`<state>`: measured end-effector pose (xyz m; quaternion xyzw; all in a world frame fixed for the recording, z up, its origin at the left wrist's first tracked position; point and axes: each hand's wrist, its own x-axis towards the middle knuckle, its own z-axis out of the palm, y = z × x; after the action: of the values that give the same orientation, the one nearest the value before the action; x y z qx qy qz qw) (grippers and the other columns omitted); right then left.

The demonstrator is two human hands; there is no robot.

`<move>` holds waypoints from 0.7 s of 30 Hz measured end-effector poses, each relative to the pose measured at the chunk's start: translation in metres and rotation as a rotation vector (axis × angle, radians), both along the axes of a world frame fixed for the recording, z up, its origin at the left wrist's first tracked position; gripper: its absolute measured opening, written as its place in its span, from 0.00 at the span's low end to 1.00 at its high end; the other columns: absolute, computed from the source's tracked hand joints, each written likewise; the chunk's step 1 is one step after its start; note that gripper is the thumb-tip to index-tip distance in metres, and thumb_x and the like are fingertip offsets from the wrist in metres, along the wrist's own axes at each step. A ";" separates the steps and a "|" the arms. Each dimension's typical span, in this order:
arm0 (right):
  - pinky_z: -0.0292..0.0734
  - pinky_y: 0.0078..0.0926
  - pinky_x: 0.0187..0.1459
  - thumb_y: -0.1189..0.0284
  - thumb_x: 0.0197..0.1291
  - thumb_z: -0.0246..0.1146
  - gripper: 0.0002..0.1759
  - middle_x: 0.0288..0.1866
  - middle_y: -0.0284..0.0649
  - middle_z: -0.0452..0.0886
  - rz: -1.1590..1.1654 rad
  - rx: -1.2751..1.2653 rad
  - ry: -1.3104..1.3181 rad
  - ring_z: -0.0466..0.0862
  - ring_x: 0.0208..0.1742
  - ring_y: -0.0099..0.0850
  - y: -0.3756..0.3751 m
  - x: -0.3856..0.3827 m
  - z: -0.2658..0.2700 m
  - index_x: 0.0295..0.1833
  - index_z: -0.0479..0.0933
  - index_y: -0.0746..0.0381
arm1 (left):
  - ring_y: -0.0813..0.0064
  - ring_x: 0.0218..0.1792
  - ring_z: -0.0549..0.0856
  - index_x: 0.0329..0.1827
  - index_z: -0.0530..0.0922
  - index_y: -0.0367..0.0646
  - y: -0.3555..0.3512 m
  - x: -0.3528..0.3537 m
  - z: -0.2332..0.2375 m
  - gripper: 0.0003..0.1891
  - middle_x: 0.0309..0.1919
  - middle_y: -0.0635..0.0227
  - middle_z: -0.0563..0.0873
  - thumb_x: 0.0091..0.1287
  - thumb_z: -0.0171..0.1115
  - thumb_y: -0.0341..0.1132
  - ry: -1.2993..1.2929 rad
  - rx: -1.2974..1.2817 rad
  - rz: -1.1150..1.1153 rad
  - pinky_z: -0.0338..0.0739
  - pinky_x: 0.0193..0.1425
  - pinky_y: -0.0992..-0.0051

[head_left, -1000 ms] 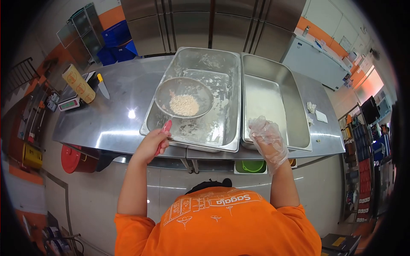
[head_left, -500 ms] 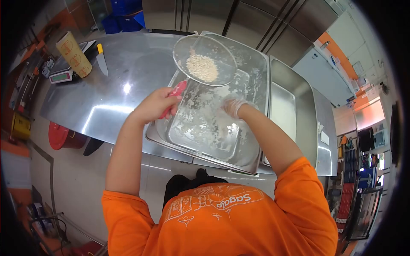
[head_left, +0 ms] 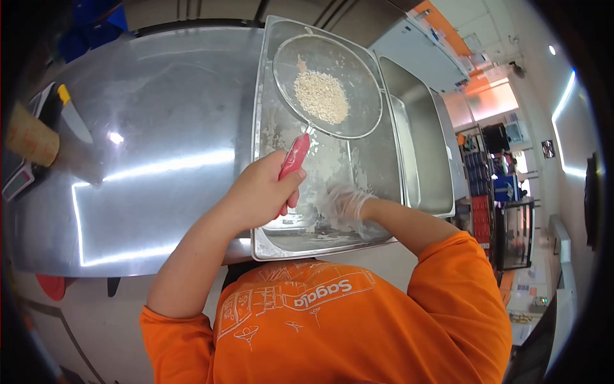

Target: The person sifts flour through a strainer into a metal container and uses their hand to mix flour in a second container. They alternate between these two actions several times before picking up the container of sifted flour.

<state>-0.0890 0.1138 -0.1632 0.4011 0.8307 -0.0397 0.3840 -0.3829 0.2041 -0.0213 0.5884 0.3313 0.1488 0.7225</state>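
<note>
One knife [head_left: 71,118], one roll [head_left: 29,137] seen at 9 o'clock on steel table [head_left: 160,128]. Two pans counted. One sieve [head_left: 327,86] with one crumb heap [head_left: 322,96] held over first pan [head_left: 258,96]. Sieve's red handle wrapped by left hand [head_left: 259,195], grip pressed tight. Gloved right hand [head_left: 342,205] lowered into same pan, grip blurred, cannot be told. Second pan [head_left: 419,141] at 3 o'clock. Kitchen shelving beyond.

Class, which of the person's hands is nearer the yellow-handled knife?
Left. The left hand grips the sieve handle, nearer the knife; the gloved right hand is in the tray beyond.
</note>
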 end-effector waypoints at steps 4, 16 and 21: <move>0.63 0.28 0.54 0.69 0.52 0.51 0.17 0.46 0.45 0.72 -0.422 -0.238 0.605 0.69 0.53 0.32 -0.007 -0.027 0.057 0.49 0.68 0.59 | 0.84 0.16 0.70 0.33 0.68 0.39 0.008 -0.002 -0.007 0.08 0.16 0.72 0.73 0.63 0.49 0.36 -0.046 -0.031 -0.028 0.65 0.20 0.83; 0.65 0.32 0.55 0.57 0.56 0.52 0.22 0.45 0.43 0.73 -0.882 0.050 0.608 0.72 0.51 0.37 -0.037 -0.069 0.141 0.51 0.70 0.61 | 0.72 0.20 0.76 0.31 0.71 0.35 0.036 0.004 0.002 0.13 0.18 0.65 0.77 0.60 0.54 0.39 0.131 0.344 0.166 0.69 0.28 0.74; 0.64 0.36 0.52 0.51 0.56 0.50 0.24 0.41 0.45 0.74 -1.072 0.386 0.620 0.73 0.47 0.41 -0.096 -0.067 0.142 0.44 0.74 0.60 | 0.70 0.51 0.68 0.35 0.76 0.37 0.040 0.001 -0.017 0.14 0.48 0.57 0.68 0.58 0.58 0.42 0.235 0.528 0.258 0.64 0.51 0.75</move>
<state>-0.1563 0.0181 -0.0212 0.7920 0.5797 -0.1899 -0.0260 -0.3820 0.2441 -0.0384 0.7219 0.4342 0.2513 0.4767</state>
